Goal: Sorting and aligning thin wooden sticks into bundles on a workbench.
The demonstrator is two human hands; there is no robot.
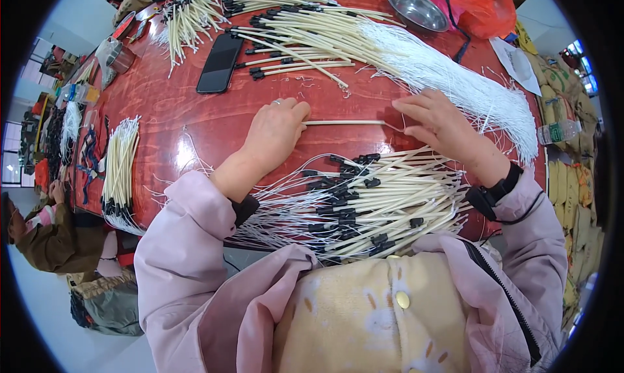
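My left hand (278,126) is closed round one end of a thin cream tube (344,123), which lies level above the red table. From the tube's other end a thin white wire (393,127) runs to my right hand (439,123). The thumb and forefinger of that hand are bent with a gap between them, and the wire passes into the fingers. Below both hands lies a loose heap of cream tubes (406,201) with black connectors and white wires. Beyond them, a long bundle of white wires (448,77) with cream tubes stretches across the table.
A black phone (220,62) lies at the far left of the red table (175,116). Another tube bundle (121,162) is at the left edge. A metal bowl (418,11) and red plastic bag (484,12) sit at the back right. A person (49,236) is seated at left.
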